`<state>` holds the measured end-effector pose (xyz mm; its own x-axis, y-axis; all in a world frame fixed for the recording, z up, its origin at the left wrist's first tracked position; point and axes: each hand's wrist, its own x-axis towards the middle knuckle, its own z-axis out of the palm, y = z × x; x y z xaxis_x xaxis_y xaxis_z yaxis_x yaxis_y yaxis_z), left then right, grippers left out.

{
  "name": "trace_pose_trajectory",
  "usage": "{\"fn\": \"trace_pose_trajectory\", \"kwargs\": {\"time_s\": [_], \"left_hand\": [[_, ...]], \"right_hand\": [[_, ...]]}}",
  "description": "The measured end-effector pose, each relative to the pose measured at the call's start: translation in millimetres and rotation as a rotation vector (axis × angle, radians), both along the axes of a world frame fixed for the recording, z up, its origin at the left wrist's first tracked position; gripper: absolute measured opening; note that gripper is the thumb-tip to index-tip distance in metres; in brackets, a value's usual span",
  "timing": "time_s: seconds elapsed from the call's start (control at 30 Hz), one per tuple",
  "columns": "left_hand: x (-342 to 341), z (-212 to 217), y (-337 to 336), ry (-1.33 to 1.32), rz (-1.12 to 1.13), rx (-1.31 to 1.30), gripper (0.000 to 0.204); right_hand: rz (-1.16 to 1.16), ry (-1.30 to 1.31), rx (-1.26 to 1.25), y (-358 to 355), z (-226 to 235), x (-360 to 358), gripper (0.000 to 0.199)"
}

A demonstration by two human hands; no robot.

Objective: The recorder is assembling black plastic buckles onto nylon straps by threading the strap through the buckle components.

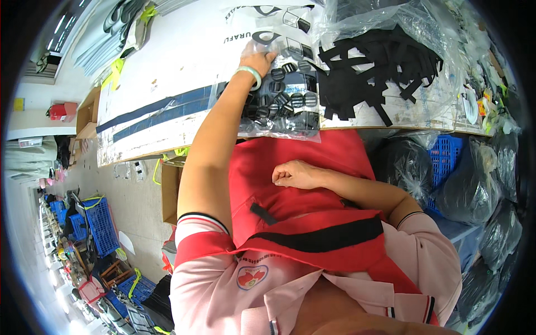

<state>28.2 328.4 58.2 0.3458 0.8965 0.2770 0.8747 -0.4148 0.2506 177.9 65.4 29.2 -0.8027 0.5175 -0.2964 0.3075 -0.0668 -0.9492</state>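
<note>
My left hand (258,60), a pale green bangle (249,76) on its wrist, reaches over the table to a clear plastic bag (279,134). Its fingers are bent at the bag's film, which partly covers the fingertips. Black plastic buckles (276,87) lie in and under the film, just below and to the right of that hand. My right hand (296,174) hovers or rests in front of my red apron (329,153), apart from the table. Its fingers are curled in, and what they hold, if anything, is hidden.
Right of the buckles, a heap of black webbing straps (357,78) lies on clear plastic. Two dark blue strips (162,114) stretch along the white table's (167,56) left part. Filled plastic bags (469,184) and a blue crate (445,162) crowd the right side below the table.
</note>
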Motion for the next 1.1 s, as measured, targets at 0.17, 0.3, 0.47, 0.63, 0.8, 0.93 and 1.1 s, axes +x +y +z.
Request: {"fn": "trace_pose_trajectory", "kwargs": {"time_s": [0.17, 0.3, 0.47, 0.63, 0.8, 0.93, 1.1], "left_hand": [[36.4, -12.6, 0.6, -0.282, -0.256, -0.144, 0.036], [47.4, 11.4, -47.5, -0.118, -0.515, -0.123, 0.041], [22.6, 19.7, -93.4, 0.075, -0.537, -0.019, 0.030], [16.6, 13.8, -93.6, -0.017, -0.463, -0.108, 0.019], [-6.6, 32.8, -88.5, -0.911, 0.100, -0.677, 0.016], [-24.3, 74.0, -124.3, -1.484, 0.025, -0.934, 0.018], [-21.3, 70.7, -214.8, -1.461, -0.033, -0.979, 0.015]], "right_hand": [[-0.027, -0.046, -0.046, 15.2, -7.4, 2.9, 0.017], [-0.031, -0.015, -0.019, 19.0, -19.8, 5.3, 0.016], [-0.015, -0.020, -0.029, 22.4, -17.8, 1.4, 0.015], [0.012, -0.068, -0.032, 17.8, -18.2, -2.9, 0.016], [-0.076, 0.002, 0.133, 4.8, -2.8, 0.4, 0.012], [-0.355, 0.223, -0.137, 4.0, 53.5, 15.9, 0.014], [-0.604, 0.405, -0.309, 41.9, 87.4, 27.5, 0.021]]}}
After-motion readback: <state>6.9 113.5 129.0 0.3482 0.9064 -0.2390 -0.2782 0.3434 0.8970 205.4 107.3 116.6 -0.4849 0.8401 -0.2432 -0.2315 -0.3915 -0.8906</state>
